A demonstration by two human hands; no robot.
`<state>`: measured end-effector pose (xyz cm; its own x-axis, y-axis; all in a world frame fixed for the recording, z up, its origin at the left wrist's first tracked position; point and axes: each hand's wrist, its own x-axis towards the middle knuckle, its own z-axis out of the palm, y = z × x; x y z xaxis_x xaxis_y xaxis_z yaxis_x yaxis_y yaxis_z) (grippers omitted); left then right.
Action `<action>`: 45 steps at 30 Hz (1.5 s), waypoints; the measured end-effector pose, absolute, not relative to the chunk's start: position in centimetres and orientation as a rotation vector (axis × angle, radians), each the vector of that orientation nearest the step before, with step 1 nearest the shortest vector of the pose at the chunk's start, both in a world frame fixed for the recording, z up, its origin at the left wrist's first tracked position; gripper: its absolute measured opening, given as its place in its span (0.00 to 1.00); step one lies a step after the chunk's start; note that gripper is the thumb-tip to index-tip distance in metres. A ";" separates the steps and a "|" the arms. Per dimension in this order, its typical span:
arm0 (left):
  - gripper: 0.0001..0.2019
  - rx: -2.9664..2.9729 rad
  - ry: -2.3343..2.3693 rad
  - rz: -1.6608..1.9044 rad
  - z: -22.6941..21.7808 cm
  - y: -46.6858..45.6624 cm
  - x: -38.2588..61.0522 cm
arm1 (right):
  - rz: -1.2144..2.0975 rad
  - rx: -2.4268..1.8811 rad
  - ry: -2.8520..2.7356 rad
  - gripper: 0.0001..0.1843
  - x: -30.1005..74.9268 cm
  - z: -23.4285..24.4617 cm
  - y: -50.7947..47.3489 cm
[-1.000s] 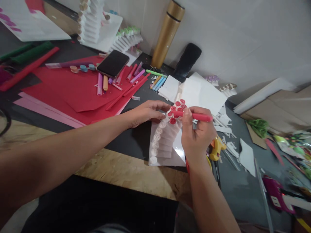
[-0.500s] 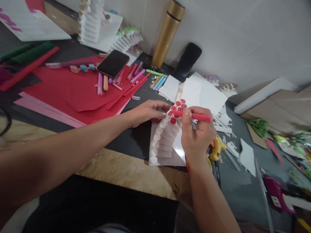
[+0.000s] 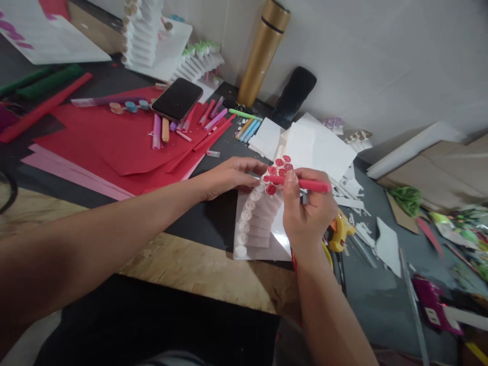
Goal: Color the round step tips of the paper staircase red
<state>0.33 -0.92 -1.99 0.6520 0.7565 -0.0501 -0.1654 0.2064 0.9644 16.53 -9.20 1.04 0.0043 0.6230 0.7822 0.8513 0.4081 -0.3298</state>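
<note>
Pinched in my right hand (image 3: 309, 213) is a red marker pen (image 3: 310, 184), its tip touching one of the round paper ends at the top of a white paper piece. This piece is a fan of rolled paper tubes (image 3: 257, 221) lying on a glossy white board (image 3: 281, 246). Several ends near the top are coloured red (image 3: 271, 189), while the lower row of rolled ends (image 3: 245, 226) is white. My left hand (image 3: 231, 178) rests at the left of the upper ends, fingers curved around that edge; its fingertips are partly hidden behind the piece.
Red paper sheets (image 3: 87, 137) with a phone (image 3: 178, 99) and several markers lie at left. A gold flask (image 3: 263, 56) and a black case (image 3: 294, 96) stand by the wall. A yellow glue gun (image 3: 339, 234) sits right of my right hand, near white paper scraps (image 3: 388, 246).
The marker's tip and my right hand have shifted slightly left and down onto a neighbouring paper end. My left hand stays in place.
</note>
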 end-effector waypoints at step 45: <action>0.23 1.183 0.602 0.688 -2.1 -0.9 0.4 | -0.323 -1.308 -1.669 0.04 16.8 0.9 -8.9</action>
